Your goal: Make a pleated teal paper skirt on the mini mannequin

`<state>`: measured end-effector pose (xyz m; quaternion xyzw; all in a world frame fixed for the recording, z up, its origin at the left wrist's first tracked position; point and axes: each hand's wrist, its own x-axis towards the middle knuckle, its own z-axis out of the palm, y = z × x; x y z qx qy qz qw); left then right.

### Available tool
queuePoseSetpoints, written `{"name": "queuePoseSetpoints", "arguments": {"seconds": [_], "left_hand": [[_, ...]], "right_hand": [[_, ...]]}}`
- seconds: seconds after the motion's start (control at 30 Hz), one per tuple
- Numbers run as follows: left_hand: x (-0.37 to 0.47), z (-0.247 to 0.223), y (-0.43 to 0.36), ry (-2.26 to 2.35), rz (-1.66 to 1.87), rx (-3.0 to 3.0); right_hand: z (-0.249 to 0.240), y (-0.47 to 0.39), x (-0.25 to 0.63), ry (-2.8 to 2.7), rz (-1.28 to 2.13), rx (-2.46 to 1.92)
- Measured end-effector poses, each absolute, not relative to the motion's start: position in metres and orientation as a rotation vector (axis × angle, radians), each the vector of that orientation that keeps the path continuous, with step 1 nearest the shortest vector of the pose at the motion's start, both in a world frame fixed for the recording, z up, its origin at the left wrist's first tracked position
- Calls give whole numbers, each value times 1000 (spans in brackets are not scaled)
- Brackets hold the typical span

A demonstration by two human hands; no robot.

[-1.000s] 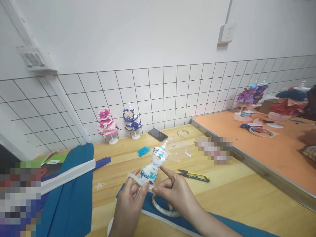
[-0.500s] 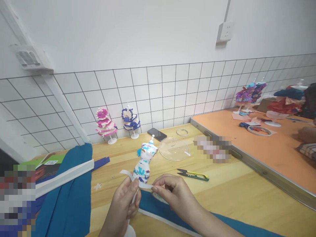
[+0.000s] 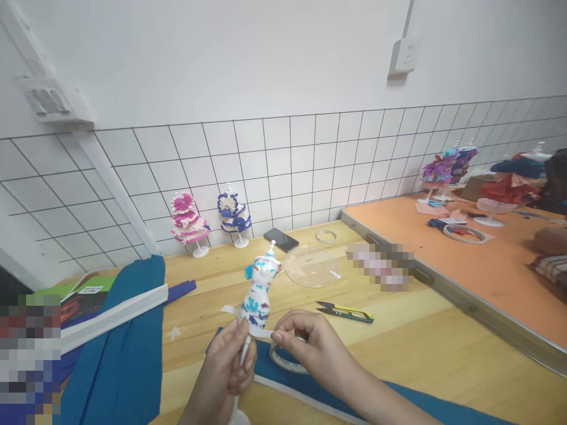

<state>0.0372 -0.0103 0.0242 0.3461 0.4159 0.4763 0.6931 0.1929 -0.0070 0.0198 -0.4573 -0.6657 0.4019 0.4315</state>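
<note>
A small white mannequin (image 3: 257,289), smeared with blue, red and purple, leans slightly right above my left hand (image 3: 230,354). My left fingers are closed round its thin white stand, the thumb pressed at the lower edge of the torso. A strip of white tape (image 3: 261,333) crosses there, its loose end sticking out to the left. My right hand (image 3: 310,342) pinches the strip's other side between thumb and fingertips. Under those fingers shows a tape roll (image 3: 283,360), partly covered; whether the hand supports it is hidden. Blue fabric (image 3: 266,360) with a white edge lies beneath.
Thread snips (image 3: 345,311) lie to the right. Behind are a clear disc (image 3: 310,268), a phone (image 3: 282,239) and two dressed mannequins in pink (image 3: 189,218) and blue (image 3: 234,215). Folded blue fabric (image 3: 119,342) lies left. An orange table (image 3: 443,265) adjoins at right.
The mannequin has become slightly more upright in my left hand. The strip's loose end has shifted a little right, and more of the tape roll shows under my right hand.
</note>
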Motion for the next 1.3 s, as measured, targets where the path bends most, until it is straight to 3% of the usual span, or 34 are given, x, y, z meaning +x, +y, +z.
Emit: {"name": "queuePoseSetpoints", "arguments": {"seconds": [0.47,0.87,1.3], "left_hand": [[40,15,-11,791,1005,663],[43,17,-16,697,949,614],[40,2,-13,570,813,579]], "right_hand": [[18,-6,192,-1560,1181,-1081],[17,-7,193,-1593,1064,-1017],[21,-7,190,-1336,1439,-730]]}}
